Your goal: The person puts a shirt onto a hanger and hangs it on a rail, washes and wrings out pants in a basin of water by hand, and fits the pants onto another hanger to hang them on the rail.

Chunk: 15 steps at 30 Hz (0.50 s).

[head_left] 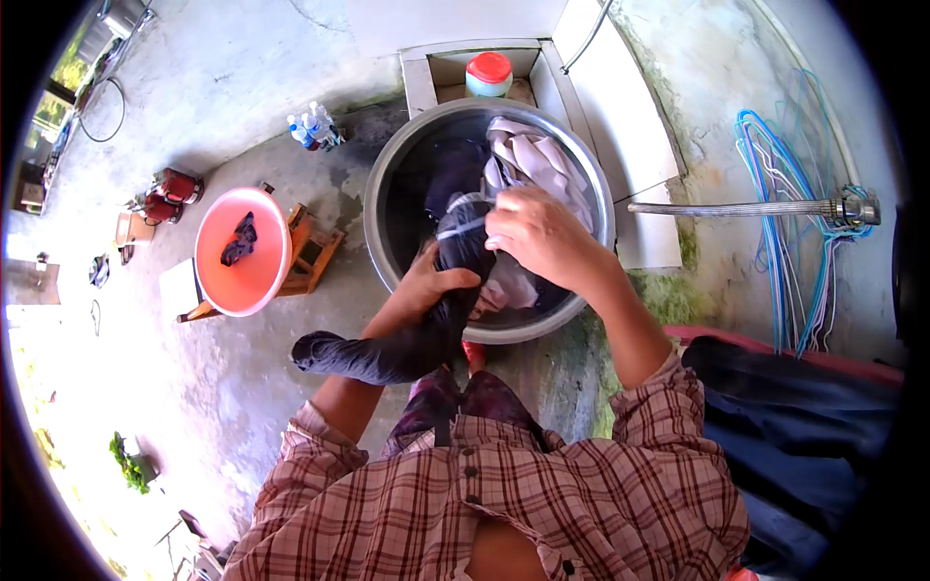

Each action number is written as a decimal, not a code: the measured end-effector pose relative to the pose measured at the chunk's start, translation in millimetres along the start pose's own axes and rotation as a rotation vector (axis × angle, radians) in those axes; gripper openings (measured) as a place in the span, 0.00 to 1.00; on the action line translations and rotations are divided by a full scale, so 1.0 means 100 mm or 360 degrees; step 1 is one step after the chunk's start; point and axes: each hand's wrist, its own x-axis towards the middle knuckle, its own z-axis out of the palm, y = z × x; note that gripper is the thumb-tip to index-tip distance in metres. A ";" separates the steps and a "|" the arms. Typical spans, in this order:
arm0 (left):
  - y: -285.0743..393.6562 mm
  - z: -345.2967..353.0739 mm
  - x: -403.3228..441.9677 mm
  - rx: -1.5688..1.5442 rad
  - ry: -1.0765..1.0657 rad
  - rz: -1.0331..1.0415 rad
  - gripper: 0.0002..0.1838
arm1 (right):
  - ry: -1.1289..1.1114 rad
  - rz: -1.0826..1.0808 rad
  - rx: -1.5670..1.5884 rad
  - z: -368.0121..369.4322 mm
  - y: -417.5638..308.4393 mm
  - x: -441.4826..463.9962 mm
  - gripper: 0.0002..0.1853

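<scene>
A dark garment (pixel 465 257) with a pale stripe is held up over a large metal basin (pixel 376 208). My left hand (pixel 426 288) is closed round its middle, thumb on top. Pinched fingers of my right hand (pixel 528 228) are at the striped part; my hand hides the exact grip. One long tube-like part of the garment (pixel 373 358) hangs across my left forearm. Inside the basin, beyond my hands, lie a pale pinkish garment (pixel 538 160) and dark cloth (pixel 450 179). More pink cloth (pixel 509 289) lies below my right hand.
A pink basin (pixel 218 281) holding a small dark cloth (pixel 239 240) rests on a wooden stool (pixel 310 254). Behind the metal basin stands a red-lidded tub (pixel 489 73). Bottles (pixel 315 126) stand by the wall. Hangers (pixel 775 232) and a metal hose (pixel 731 208) are at right, above dark fabric (pixel 785 426).
</scene>
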 end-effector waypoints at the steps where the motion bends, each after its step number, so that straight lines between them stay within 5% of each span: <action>1: 0.02 0.05 -0.02 0.0067 -0.0038 -0.0010 0.30 | 0.0047 -0.0094 -0.0007 -0.02 0.03 0.09 0.06; 2: 0.05 0.11 -0.05 0.0131 -0.0073 -0.0020 0.32 | -0.0186 -0.0032 0.0009 -0.08 0.05 0.15 0.09; 5: 0.15 0.26 -0.16 0.0024 -0.0209 -0.0106 0.37 | -0.0095 -0.0110 0.0755 0.13 0.39 0.14 0.11; 9: 0.19 0.34 -0.28 -0.0173 -0.0286 -0.0185 0.34 | -0.0533 0.0642 0.2792 0.47 0.54 -0.06 0.22; 15: -0.07 0.43 -0.35 -0.0665 -0.0323 -0.0278 0.31 | 0.0194 0.0172 0.3699 1.13 0.41 -0.38 0.27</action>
